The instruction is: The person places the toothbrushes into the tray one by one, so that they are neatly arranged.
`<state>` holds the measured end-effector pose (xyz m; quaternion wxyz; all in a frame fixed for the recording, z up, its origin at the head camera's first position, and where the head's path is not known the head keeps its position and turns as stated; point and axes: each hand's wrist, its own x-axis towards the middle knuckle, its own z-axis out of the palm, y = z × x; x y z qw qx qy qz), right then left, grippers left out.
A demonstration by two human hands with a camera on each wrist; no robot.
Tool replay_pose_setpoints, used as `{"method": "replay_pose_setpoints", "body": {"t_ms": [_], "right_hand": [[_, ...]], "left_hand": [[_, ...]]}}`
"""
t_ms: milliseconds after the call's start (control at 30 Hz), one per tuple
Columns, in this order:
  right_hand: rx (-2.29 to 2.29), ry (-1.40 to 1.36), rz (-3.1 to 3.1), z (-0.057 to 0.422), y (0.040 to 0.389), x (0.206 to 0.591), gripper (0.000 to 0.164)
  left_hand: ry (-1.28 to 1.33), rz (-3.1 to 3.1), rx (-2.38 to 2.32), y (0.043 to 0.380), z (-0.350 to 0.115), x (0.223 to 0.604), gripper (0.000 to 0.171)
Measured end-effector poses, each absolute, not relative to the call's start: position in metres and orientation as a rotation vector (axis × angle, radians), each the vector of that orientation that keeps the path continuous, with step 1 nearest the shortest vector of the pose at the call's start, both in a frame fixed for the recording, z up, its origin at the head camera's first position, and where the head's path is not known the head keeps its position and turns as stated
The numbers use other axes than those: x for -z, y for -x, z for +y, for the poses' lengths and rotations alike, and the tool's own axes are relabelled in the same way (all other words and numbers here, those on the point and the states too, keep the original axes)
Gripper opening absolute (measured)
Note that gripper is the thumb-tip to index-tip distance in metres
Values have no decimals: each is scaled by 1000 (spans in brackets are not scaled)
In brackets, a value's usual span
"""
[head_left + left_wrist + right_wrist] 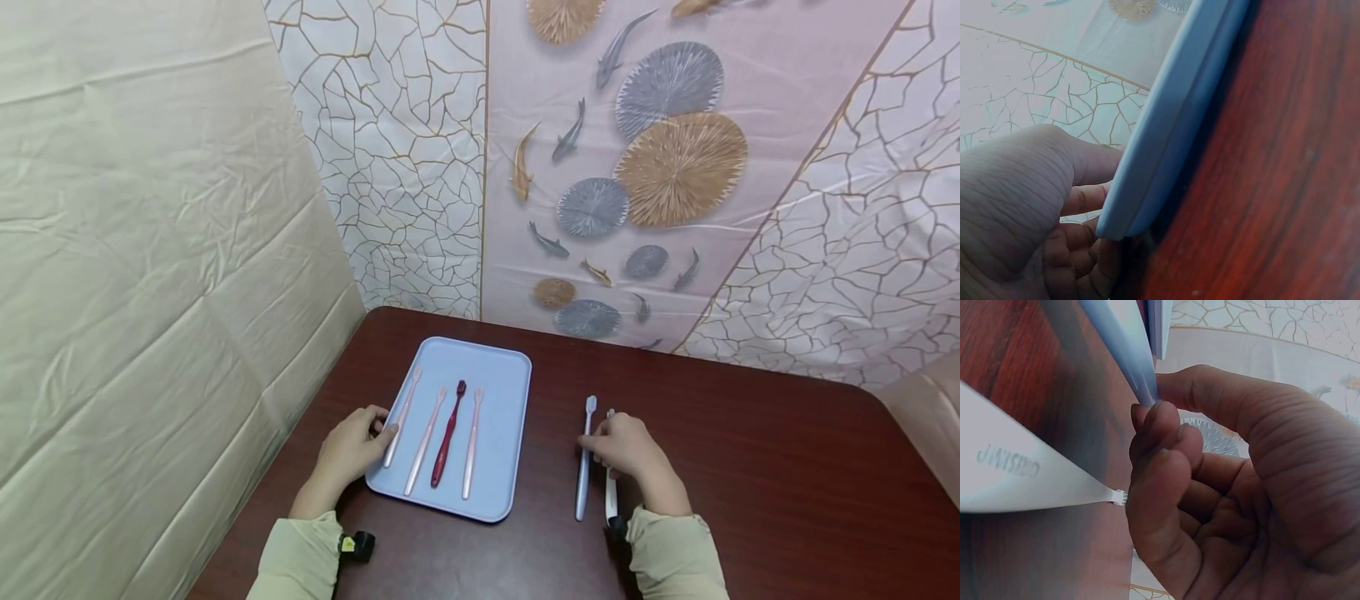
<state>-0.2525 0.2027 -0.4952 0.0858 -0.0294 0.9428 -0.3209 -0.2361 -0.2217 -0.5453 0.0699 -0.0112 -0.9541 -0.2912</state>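
My left hand (pixel 351 450) grips the left rim of a light blue tray (pixel 501 400), its thumb at the rim and the other fingers curled under the edge in the left wrist view. On the tray lie a red toothbrush (pixel 447 433) and three pale pink toothbrushes (pixel 471 454), roughly side by side. Right of the tray, my right hand (pixel 630 450) pinches a blue toothbrush (pixel 582 487) between thumb and fingers. A white toothbrush (pixel 611 496) with lettering on its handle lies just beside it, partly hidden under that hand.
The dark red-brown table (pixel 787 467) extends to the right of my right hand. Behind it hangs a patterned cloth (pixel 420 167) with fish and leaf designs. A beige cloth wall (pixel 165 292) runs close along the table's left side.
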Motion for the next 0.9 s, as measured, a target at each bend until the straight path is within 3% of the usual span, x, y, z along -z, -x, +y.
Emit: {"method": "replay_pose_setpoints", "body": {"t_ms": [900], "right_hand": [[960,134,2808,199,251,490,33]], "left_hand": [[39,-2876,898,235,-221,543,31]]}}
